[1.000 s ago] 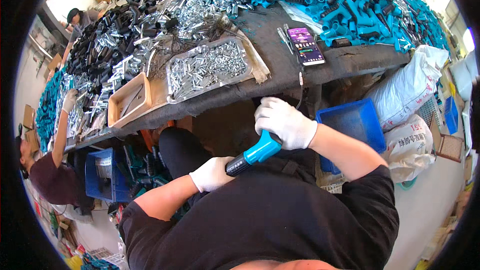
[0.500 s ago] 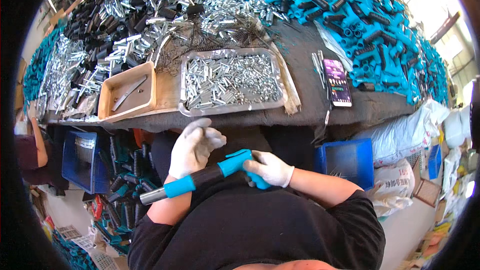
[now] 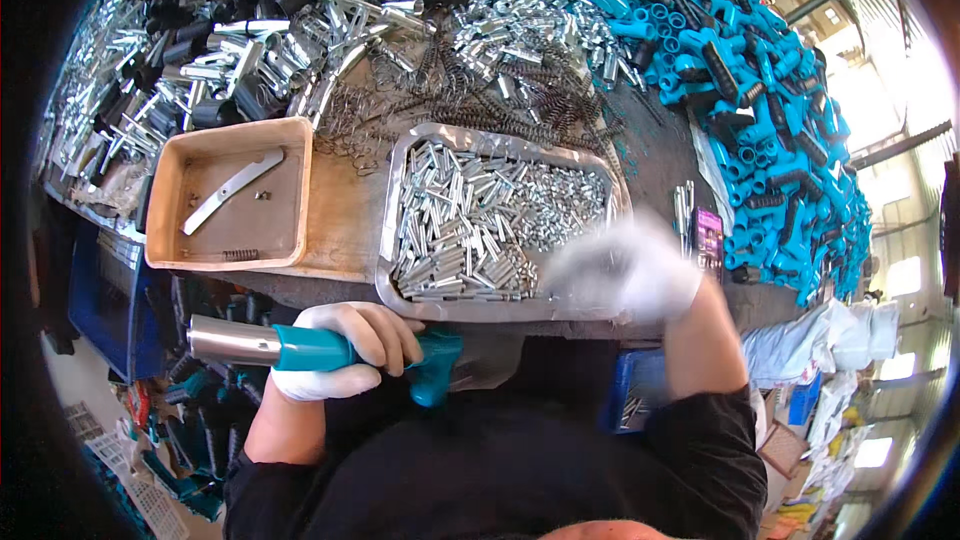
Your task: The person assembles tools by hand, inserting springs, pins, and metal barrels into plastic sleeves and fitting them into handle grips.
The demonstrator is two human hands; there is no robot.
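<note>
Heaped across a dark workbench (image 3: 655, 145) that fills the upper half of the frame are loose parts: black and silver tubes (image 3: 230, 30) at the upper left, small bright metal pieces and dark springs (image 3: 510, 105) in the upper middle, and a pile of turquoise plastic fittings (image 3: 770, 110) at the upper right. At the left of the bench edge sits a tan tray (image 3: 165, 225) with a flat metal strip (image 3: 232, 188) lying in it. Just right of it, a shallow metal tray (image 3: 400, 285) holds many short silver pins.

Lower left of centre, below the bench edge, the left hand (image 3: 345, 350), in a white glove, is wrapped tightly around a turquoise-handled tool (image 3: 320, 348); its silver barrel points toward the left of the frame and its turquoise grip end hangs down toward centre.

Right of centre, the right hand (image 3: 625, 270), also gloved in white, is blurred over the lower right corner of the metal tray. Whether its fingers are spread or closed on anything I cannot tell. Just right of that hand a dark phone (image 3: 708, 238) lies on the bench, with a blue bin (image 3: 625, 390) below the edge.
</note>
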